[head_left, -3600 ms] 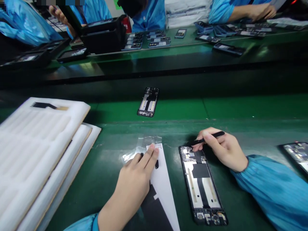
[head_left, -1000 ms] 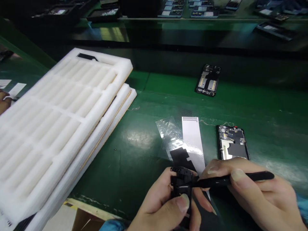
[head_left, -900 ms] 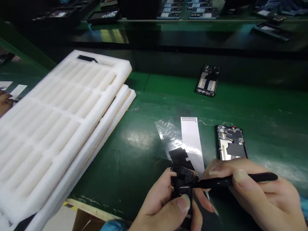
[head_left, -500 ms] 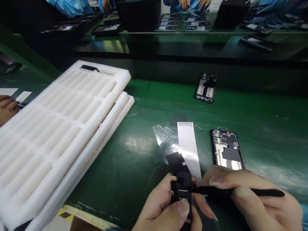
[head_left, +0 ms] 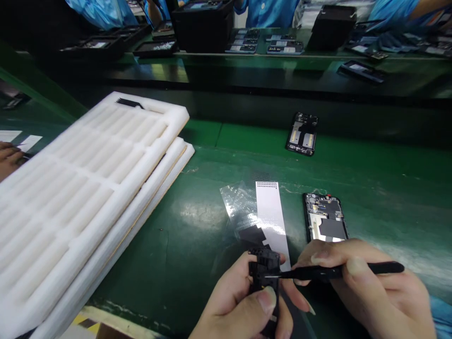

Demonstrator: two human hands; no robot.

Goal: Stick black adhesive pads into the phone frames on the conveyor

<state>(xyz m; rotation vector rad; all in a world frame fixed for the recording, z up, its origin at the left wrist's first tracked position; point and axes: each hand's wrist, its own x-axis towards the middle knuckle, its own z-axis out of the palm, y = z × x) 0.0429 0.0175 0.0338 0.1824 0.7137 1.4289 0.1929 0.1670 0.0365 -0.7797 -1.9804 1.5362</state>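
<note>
The person is working with 2 bare hands just below the white strip (head_left: 271,216). The left hand (head_left: 235,296) is holding a small black plastic phone part (head_left: 264,273). Its fingers (head_left: 291,294) are curling around the back of the part, and the thumb is clamping down on the front, probably so the part is not wiggling. The right hand (head_left: 374,292) is holding thin black tweezers (head_left: 386,268) like a pencil. Its thumb and fingers are pinching together on them, and the tips are touching the side of the part. This grip is probably helping the tips stay steady in such a small spot.

To the right of the strip, an open phone frame (head_left: 325,217) is lying flat, and a 2nd phone frame (head_left: 302,134) is lying farther up. To the left, a clear plastic sheet (head_left: 238,205) is touching the strip. Farther left, white foam trays (head_left: 148,115) are sitting in a stack, maybe to keep them together and out of the way. Past them, a co-worker's hand (head_left: 9,157) is showing.
</note>
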